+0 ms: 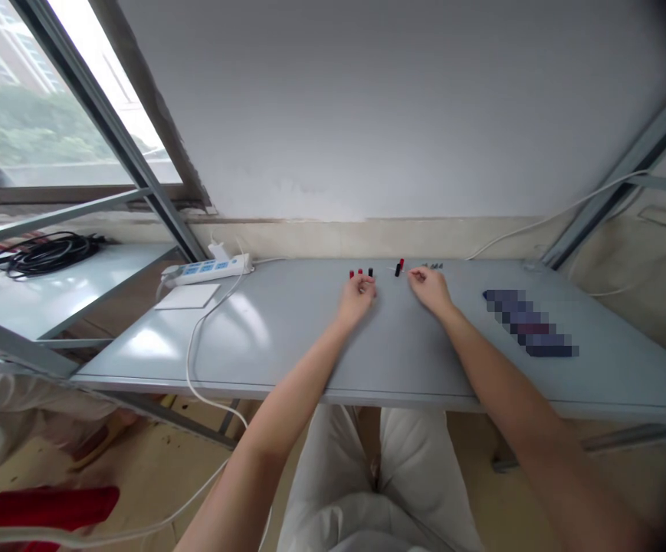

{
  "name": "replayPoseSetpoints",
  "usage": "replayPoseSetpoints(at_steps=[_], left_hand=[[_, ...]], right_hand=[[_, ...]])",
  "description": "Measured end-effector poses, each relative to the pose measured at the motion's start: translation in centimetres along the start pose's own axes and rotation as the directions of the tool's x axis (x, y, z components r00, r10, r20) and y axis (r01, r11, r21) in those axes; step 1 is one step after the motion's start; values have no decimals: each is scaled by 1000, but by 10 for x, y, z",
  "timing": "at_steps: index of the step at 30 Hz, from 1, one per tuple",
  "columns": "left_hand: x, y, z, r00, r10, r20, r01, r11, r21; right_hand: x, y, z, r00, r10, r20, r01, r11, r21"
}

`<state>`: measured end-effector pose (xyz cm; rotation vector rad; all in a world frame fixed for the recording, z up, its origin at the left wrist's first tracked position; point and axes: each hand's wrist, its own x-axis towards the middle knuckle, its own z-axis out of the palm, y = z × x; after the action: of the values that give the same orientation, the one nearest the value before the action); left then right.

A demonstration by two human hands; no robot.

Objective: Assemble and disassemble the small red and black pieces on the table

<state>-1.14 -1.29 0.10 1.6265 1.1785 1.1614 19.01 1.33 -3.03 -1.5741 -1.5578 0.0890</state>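
My left hand (359, 299) rests on the grey tabletop with its fingers curled together. Whatever it may hold is hidden. Just beyond its fingertips stand two small red cylinders (352, 274) and a small black cylinder (370, 272); I cannot tell whether the fingers touch them. My right hand (431, 290) is closed in a pinch, and anything in it is too small to make out. Left of its fingertips are another small black cylinder (398, 270) and a red one (401, 263), close together. Several tiny grey-green pieces (436, 265) lie behind the right hand.
A white power strip (218, 267) and a flat white piece (188, 297) lie at the table's left, crossed by a white cable (190, 345). A pixelated dark object (531, 326) is at the right. Black cables (50, 253) lie coiled on the neighbouring shelf. A wall stands behind.
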Motion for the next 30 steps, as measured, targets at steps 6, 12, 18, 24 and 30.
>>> replayPoseSetpoints(at_steps=[6, 12, 18, 24, 30], left_hand=[[-16, -2, 7, 955, 215, 205, -290, 825, 485], [-16, 2, 13, 953, 171, 251, -290, 759, 583], [-5, 13, 27, 954, 61, 295, -264, 640, 722], [11, 17, 52, 935, -37, 352, -270, 569, 776], [36, 13, 75, 954, -42, 298, -213, 605, 768]], right_hand=[[-1, 4, -5, 999, 37, 20, -34, 988, -152], [-1, 6, -6, 997, 57, 50, -46, 980, -194], [1, 12, -4, 997, 59, 55, -44, 971, -236], [3, 19, 0, 999, -9, 45, 21, 964, -265], [2, 19, 0, 998, -23, 51, 37, 954, -296]])
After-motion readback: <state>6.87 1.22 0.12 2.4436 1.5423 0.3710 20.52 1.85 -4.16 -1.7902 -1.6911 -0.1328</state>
